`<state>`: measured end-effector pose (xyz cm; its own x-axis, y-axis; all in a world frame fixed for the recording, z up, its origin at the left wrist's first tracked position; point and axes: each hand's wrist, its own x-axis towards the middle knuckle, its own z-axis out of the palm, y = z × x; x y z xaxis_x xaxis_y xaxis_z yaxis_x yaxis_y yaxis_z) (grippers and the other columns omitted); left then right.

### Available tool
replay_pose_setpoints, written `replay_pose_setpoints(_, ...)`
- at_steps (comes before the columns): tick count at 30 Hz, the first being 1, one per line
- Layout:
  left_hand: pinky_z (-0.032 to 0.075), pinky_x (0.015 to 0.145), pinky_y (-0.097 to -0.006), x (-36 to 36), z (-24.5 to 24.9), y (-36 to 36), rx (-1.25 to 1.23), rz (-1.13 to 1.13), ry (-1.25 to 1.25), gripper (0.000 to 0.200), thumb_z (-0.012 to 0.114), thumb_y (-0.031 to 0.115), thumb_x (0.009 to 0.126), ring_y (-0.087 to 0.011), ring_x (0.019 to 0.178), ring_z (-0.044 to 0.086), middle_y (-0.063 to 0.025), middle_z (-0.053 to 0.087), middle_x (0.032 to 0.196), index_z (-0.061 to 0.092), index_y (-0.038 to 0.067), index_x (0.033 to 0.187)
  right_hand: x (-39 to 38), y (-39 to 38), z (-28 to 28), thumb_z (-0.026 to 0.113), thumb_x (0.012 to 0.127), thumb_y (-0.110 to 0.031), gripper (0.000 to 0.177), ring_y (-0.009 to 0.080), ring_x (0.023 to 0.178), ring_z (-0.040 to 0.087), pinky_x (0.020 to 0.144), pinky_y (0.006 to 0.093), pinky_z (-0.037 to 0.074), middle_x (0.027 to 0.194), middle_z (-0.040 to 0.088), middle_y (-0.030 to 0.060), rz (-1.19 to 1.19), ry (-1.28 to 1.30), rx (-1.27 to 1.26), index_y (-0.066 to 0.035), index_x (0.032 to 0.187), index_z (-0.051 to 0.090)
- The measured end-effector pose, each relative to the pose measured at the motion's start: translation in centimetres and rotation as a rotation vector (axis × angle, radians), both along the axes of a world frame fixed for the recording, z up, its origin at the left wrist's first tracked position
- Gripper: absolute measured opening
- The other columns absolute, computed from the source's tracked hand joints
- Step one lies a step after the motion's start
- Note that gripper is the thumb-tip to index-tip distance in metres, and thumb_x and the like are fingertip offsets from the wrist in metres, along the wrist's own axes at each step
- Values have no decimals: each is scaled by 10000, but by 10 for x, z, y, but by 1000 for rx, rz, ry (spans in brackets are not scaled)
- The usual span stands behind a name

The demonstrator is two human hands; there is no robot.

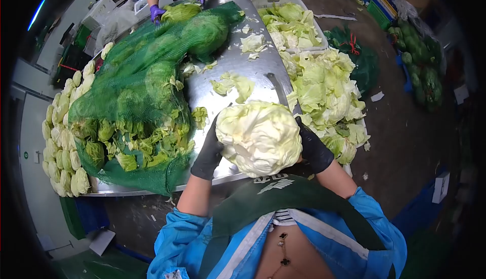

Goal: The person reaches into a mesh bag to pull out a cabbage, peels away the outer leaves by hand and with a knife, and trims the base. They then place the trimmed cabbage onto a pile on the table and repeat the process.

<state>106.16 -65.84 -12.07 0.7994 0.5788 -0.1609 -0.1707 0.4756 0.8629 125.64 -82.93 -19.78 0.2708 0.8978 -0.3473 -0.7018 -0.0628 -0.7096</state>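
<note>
A large pale cabbage [258, 137] is held up in front of my body, over the near edge of the metal table [207, 89]. My left hand [208, 153], in a black glove, grips its left side. My right hand [315, 150], gloved the same way, presses on the right side, its fingers partly hidden behind the leaves. Just beyond the cabbage lies a dark, long, narrow object [277, 87], perhaps a knife. Loose cabbage leaves [234, 85] are scattered on the metal nearby.
A green mesh bag [136, 81] of cabbages covers the table's left side. Trimmed cabbages [63, 142] are stacked at far left. Leaf-filled white crates [324, 38] stand at right. Across the table, a co-worker's purple-gloved hands [157, 13] are near a cabbage. Full net bags [422, 66] lie far right.
</note>
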Motion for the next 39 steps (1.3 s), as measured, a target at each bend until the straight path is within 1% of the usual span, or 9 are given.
replay_pose_setpoints(4,367,1006,-347,1,5,-13,-2,53,-21,989,811,327,568,-225,1197,445,-116,452,1295,300,14,1355,15,0,50,481,920,-360,416,168,1021,550,929,320,418,1133,579,87,157,-217,145,-52,1198,514)
replay_pose_setpoints(6,373,1000,-346,1,9,-13,-8,135,-13,950,797,305,590,-223,1187,455,-120,460,1286,308,8,1349,9,3,113,473,932,-284,373,134,785,550,749,273,447,951,585,47,-183,-968,-59,-21,1192,522)
replay_pose_setpoints(9,400,970,-336,-8,-4,-1,131,180,-46,843,735,232,640,-217,1139,497,-133,485,1255,324,-18,1332,0,-15,141,512,903,-238,432,188,739,550,719,284,453,883,536,85,-316,-1269,-76,-56,1290,450)
replay_pose_setpoints(15,408,957,-332,-9,4,-7,141,153,-44,910,790,296,621,-213,1141,495,-139,480,1264,320,-33,1328,-10,-22,155,566,846,-262,718,268,611,526,513,380,462,838,506,129,180,-1714,-119,-189,1439,168)
replay_pose_setpoints(25,389,975,-333,-14,22,12,92,-151,119,888,778,254,626,-220,1148,489,-143,486,1265,328,-47,1331,-2,-16,162,574,828,-315,585,200,558,493,457,329,435,712,426,65,319,-1971,-12,-187,1367,385)
replay_pose_setpoints(29,369,996,-338,-14,12,13,63,-263,115,918,785,242,605,-227,1173,471,-148,479,1277,318,-54,1339,22,-14,115,528,865,-137,264,228,781,605,618,322,494,898,592,102,-74,-1743,238,-99,1122,574)
replay_pose_setpoints(31,359,1007,-343,-12,6,5,-11,-300,61,965,809,272,580,-225,1194,453,-148,462,1296,314,-57,1340,50,-5,110,524,899,-120,280,150,866,597,792,262,458,1050,614,109,-346,-916,-112,-4,1153,543)
replay_pose_setpoints(34,360,1007,-345,-19,-7,7,-28,-228,57,978,815,266,564,-222,1186,461,-144,458,1298,315,-58,1339,50,-14,129,542,903,-194,428,230,841,596,769,311,461,928,607,154,-8,-1333,-464,-11,1277,444)
replay_pose_setpoints(39,398,978,-350,-22,3,6,186,-88,116,1057,868,347,487,-222,1129,507,-144,497,1255,344,-31,1324,4,-28,139,606,847,-356,648,168,730,522,728,282,429,900,574,104,78,-1137,53,-68,1368,352)
